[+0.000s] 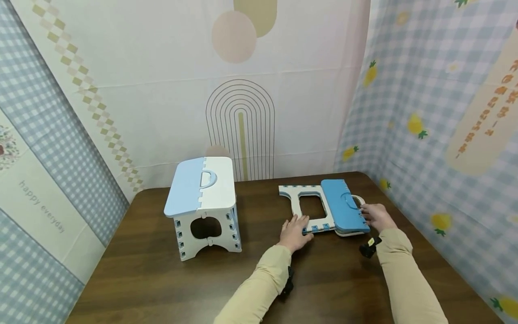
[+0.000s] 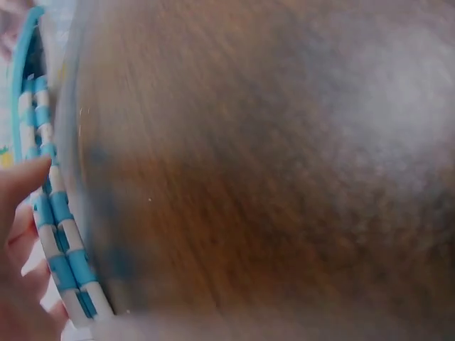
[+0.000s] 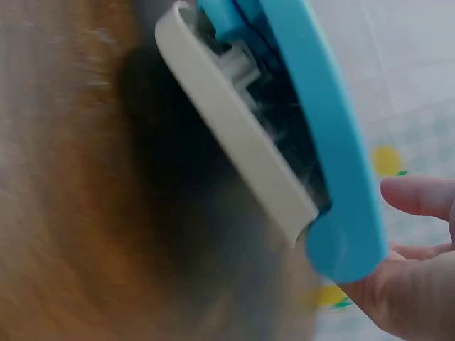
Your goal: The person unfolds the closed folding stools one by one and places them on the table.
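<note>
Both hands rest on the folded stool (image 1: 323, 209): left hand (image 1: 294, 231) flat on its leg edge, right hand (image 1: 375, 217) fingering the handle side; best lift evenly.

- folded stool (image 1: 325, 208): blue seat, white legs with blue tabs
- standing stool (image 1: 202, 204), left: seat half light blue, half white
- table (image 1: 162, 279): dark brown woodgrain
- sleeves (image 1: 404, 270): beige
- right backdrop (image 1: 437, 112): blue-white gingham, yellow pineapples

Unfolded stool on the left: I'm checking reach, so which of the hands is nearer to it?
Left. The left hand lies between the unfolded stool and the folded stool; the right hand is beyond the folded one.
</note>
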The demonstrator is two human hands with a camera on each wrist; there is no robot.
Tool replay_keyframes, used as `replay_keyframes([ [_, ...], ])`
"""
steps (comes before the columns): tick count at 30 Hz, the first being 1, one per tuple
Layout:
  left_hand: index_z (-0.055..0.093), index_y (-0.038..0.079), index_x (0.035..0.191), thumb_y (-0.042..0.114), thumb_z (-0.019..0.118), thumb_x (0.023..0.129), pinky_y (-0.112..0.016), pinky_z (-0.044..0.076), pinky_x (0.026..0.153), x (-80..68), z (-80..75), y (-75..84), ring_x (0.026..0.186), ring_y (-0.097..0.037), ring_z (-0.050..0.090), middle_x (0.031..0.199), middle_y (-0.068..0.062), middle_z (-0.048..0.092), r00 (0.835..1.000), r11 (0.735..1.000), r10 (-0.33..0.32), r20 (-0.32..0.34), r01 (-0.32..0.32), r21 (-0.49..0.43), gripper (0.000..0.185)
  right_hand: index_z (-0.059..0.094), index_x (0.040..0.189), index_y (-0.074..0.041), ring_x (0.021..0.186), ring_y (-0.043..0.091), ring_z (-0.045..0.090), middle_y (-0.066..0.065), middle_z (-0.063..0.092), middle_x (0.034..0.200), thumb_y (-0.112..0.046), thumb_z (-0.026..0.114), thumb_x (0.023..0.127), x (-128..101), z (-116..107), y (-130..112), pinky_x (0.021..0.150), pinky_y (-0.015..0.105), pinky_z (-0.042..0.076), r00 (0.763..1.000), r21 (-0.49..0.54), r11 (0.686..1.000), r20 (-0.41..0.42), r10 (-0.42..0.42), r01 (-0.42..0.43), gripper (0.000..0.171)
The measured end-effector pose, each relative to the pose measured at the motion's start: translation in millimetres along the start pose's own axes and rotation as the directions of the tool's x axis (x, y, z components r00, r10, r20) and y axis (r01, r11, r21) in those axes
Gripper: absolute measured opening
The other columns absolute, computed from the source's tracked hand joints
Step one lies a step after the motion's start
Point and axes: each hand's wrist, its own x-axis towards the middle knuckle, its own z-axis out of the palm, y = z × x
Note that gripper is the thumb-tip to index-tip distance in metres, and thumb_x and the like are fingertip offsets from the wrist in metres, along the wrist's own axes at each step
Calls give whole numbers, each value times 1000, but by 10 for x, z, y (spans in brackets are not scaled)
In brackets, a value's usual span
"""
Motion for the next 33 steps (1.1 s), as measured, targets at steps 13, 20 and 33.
replay_keyframes([
  [13, 71, 23, 112, 33, 78, 81, -32, 55, 63, 73, -78, 103, 88, -17, 69, 110, 6, 72, 958, 978, 1, -288, 60, 200, 34, 41, 130, 13, 59, -3, 61, -17, 60, 66, -12, 53, 97, -84, 45, -500, 55, 20, 54, 969, -92, 985, -188, -159, 144, 42],
  [20, 71, 24, 104, 28, 80, 79, -31, 51, 56, 57, -112, 105, 76, -18, 68, 97, 5, 72, 945, 986, -37, -324, 88, 143, 27, 47, 124, 9, 57, -3, 62, -19, 60, 63, -13, 55, 96, -129, 106, -673, 56, 21, 56, 949, -118, 973, -228, -219, 197, 36],
  [33, 67, 21, 115, 28, 75, 85, -37, 52, 61, -75, -85, 190, 81, -25, 70, 112, 4, 70, 924, 998, -52, -378, 36, -48, 32, 57, 119, 8, 55, -3, 59, 4, 71, 76, -16, 59, 94, -457, 301, -1216, 55, 25, 57, 844, -388, 855, -272, -463, 344, 34],
])
